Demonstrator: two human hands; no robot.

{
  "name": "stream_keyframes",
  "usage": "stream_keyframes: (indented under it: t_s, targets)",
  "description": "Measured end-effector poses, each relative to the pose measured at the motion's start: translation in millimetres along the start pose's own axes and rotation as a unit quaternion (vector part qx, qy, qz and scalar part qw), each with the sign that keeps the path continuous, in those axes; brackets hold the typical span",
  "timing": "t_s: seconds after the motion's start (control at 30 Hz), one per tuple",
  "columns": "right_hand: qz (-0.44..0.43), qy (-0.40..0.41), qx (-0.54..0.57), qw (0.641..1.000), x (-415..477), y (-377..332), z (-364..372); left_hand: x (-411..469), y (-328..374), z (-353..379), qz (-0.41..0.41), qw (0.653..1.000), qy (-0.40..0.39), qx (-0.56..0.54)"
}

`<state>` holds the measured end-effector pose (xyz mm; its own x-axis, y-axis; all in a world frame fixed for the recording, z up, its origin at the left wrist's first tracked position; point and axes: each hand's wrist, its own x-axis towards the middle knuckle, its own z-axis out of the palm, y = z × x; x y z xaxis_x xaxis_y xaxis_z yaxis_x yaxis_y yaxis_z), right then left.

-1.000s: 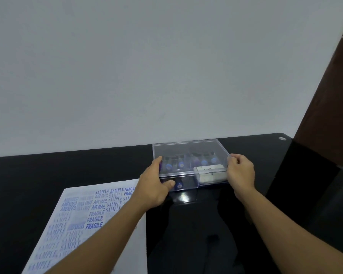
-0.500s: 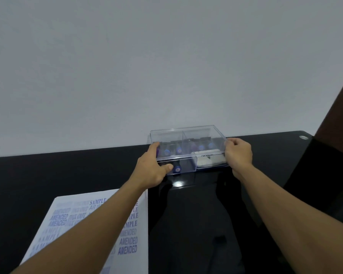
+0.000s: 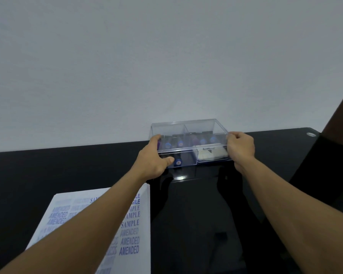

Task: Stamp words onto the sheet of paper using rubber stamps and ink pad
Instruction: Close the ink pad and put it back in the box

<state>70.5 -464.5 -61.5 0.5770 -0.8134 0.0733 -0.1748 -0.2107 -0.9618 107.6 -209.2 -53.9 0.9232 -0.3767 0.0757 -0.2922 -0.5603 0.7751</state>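
- The clear box (image 3: 189, 143) sits in the middle of the frame, long side running left to right.
- The left hand (image 3: 152, 161) grips its left end.
- The right hand (image 3: 241, 148) grips its right end.
- The paper (image 3: 127, 234) lies at the lower left.

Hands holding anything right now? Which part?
Yes: left hand and right hand grip the clear plastic box by its left and right side walls.

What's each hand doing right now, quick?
Left hand: closed on the left end of the clear plastic box.
Right hand: closed on the box's right end.
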Motion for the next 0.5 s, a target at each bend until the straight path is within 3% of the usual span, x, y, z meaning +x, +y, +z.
stream_keyframes:
  t_s: [0.3, 0.5]
  targets:
    - [0.048, -0.031, 0.054, 0.997, -12, -1, -15, -17, 3, -10, -0.039, 0.995, 0.003, -0.091]
    - [0.113, 0.0, 0.078, 0.991, -43, 13, -35, -56, 12, -33, -0.05, 0.995, 0.056, -0.061]
